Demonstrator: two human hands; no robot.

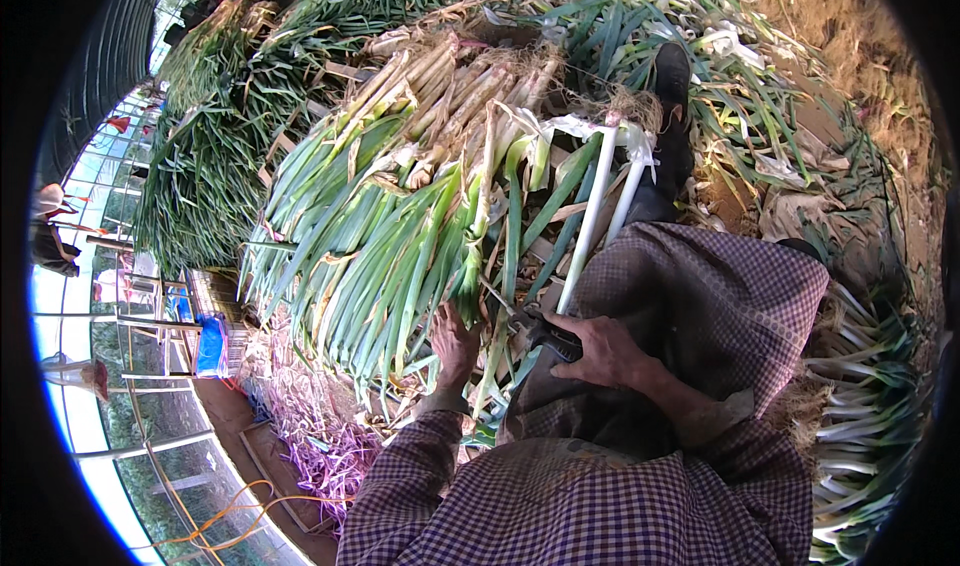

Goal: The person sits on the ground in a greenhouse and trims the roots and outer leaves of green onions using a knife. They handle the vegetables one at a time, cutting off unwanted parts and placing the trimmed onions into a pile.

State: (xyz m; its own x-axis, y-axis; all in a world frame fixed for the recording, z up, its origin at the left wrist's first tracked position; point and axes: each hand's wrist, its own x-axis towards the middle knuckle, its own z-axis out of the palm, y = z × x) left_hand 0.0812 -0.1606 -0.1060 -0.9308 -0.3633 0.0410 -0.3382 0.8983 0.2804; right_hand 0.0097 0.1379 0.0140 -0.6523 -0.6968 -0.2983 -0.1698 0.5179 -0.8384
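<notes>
A large pile of untrimmed leeks or big green onions [375, 243], with dry brown outer skins and roots at its upper end, lies before me. My left hand [455, 341] is at the pile's lower right edge, its fingers against the green leaves of one plant; whether they grip it is unclear. My right hand [600, 348] holds a dark-handled tool [555, 337] over my knee, with a thin metal part pointing up and left. Just above this hand a white pipe leg [592, 213] rises to a small stand wrapped in white plastic [577, 126], where a clump of roots rests.
Leafy green bundles [202, 168] are heaped at the upper left. Trimmed leaves [750, 116] litter the ground at the upper right. Cleaned white-stemmed plants [855, 431] lie in a row at the right. Orange cord [247, 510] and a crate [217, 318] are at the left.
</notes>
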